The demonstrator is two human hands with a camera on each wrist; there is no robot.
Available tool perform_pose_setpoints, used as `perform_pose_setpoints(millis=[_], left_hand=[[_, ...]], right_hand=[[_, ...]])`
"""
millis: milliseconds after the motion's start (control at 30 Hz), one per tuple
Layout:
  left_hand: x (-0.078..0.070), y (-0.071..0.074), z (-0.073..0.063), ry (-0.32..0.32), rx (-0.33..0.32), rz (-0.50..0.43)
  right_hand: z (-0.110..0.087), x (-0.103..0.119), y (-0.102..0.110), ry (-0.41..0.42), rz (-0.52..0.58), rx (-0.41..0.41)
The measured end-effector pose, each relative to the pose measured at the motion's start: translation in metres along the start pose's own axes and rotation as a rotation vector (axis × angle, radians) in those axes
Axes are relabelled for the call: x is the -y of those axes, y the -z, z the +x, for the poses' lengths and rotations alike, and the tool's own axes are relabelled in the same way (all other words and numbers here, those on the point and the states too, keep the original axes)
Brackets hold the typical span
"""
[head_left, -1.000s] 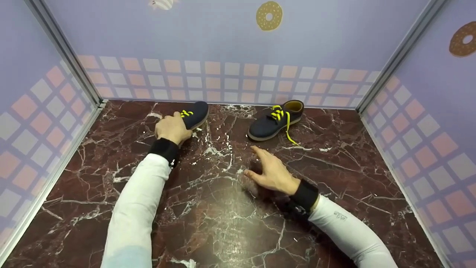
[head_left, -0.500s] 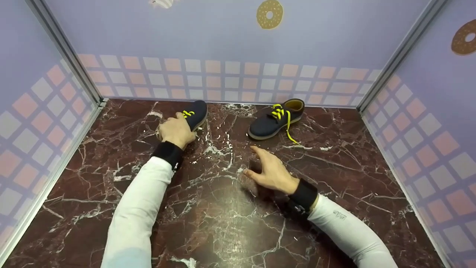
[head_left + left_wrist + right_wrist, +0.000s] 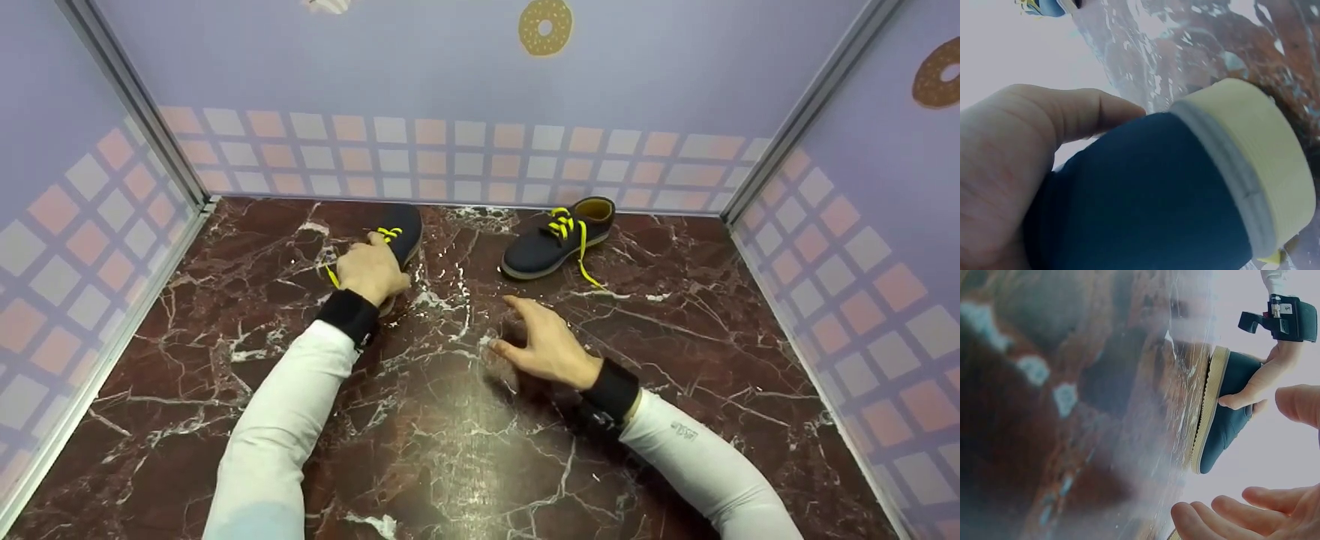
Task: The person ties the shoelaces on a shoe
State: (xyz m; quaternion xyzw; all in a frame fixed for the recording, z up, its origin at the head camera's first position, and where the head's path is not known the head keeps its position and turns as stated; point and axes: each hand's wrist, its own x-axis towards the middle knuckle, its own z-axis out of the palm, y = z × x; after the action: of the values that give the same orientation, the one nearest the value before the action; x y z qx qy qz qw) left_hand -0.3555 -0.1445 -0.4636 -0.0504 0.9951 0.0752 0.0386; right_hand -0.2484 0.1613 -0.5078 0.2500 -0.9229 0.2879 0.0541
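Observation:
My left hand (image 3: 373, 270) grips the heel end of a dark navy lace-up shoe (image 3: 403, 223), whose toe points toward the back wall. Yellow laces (image 3: 388, 235) cross its front, and a loose lace end (image 3: 332, 276) shows left of the hand. In the left wrist view my thumb (image 3: 1100, 112) lies along the navy heel (image 3: 1151, 197), above a cream sole. The matching shoe (image 3: 531, 249) stands to the right, toe toward the front left, one lace trailing. My right hand (image 3: 553, 343) holds nothing, fingers extended and apart, in front of that shoe.
A dark red marbled surface (image 3: 420, 450) lies under both shoes. Pale purple panels with pink and white checks close it in: a back wall (image 3: 465, 82), a left wall (image 3: 45, 187) and a right wall (image 3: 885, 247).
My left hand has shifted slightly right and nearer, turning the shoe so its toe points more directly at the back wall. Its loose lace end has come into view. The right hand is nearly still.

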Motion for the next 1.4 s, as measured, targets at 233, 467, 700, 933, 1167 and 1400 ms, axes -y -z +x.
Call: perform_pose_setpoints(millis=[233, 467, 700, 933, 1167, 1400], left_hand=[[-0.005, 0.000, -0.007, -0.016, 0.025, 0.015], [-0.012, 0.001, -0.016, -0.034, 0.057, -0.013], [-0.015, 0.000, -0.025, -0.046, 0.043, -0.033], [-0.019, 0.002, -0.032, -0.078, 0.074, -0.033], [-0.024, 0.004, -0.038, -0.113, 0.110, -0.028], [-0.031, 0.006, -0.048, -0.149, 0.104, -0.044]], right_hand=[[-0.002, 0.004, 0.000, -0.004, 0.019, 0.011], [-0.002, 0.007, -0.001, 0.017, 0.024, -0.005], [-0.003, 0.007, -0.004, 0.031, 0.020, -0.003], [-0.003, 0.008, -0.003, 0.020, 0.021, 0.008], [-0.002, 0.009, -0.003, 0.030, 0.027, 0.005], [0.000, 0.010, -0.003, 0.043, 0.027, -0.007]])
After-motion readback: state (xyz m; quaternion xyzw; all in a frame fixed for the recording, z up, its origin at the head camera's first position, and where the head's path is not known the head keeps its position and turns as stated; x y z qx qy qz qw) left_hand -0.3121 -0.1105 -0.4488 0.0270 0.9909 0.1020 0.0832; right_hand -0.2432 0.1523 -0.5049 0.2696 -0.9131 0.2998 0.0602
